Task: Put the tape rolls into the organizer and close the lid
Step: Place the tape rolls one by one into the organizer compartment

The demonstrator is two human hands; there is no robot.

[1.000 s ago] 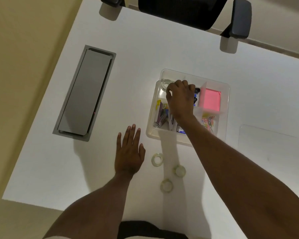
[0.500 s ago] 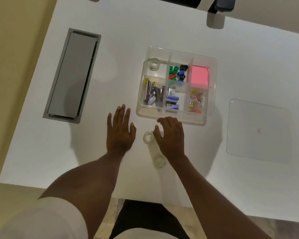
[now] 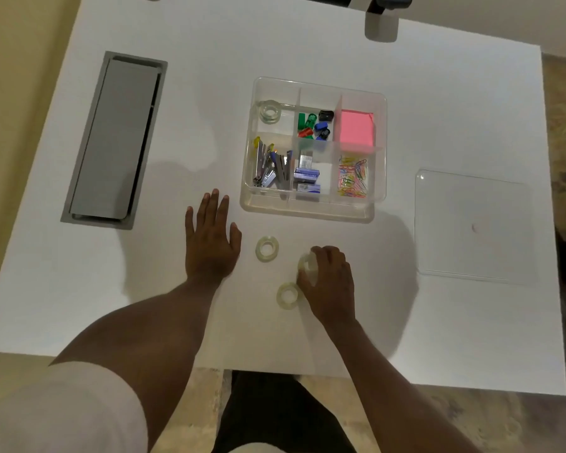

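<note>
The clear plastic organizer point(image 3: 307, 212) stands open on the white table, with one tape roll point(image 3: 270, 111) in its far left compartment. Its clear lid point(image 3: 474, 227) lies flat to the right. Two clear tape rolls lie loose on the table in front of the organizer: one point(image 3: 267, 249) between my hands, another point(image 3: 287, 295) nearer to me. My right hand point(image 3: 329, 282) is closed around a third tape roll point(image 3: 308, 265), tilted on edge. My left hand point(image 3: 211, 240) rests flat on the table, fingers spread, holding nothing.
The other compartments hold staplers point(image 3: 270, 166), staple boxes point(image 3: 306, 179), coloured sharpeners point(image 3: 316, 125), pink sticky notes point(image 3: 356, 129) and paper clips point(image 3: 353, 178). A grey cable hatch point(image 3: 113, 140) is set into the table at the left. A chair base point(image 3: 381, 27) stands beyond the far edge.
My right hand drew back from the organizer's far left compartment, leaving a roll there, came down to the loose rolls and closed on one. My left hand stayed flat.
</note>
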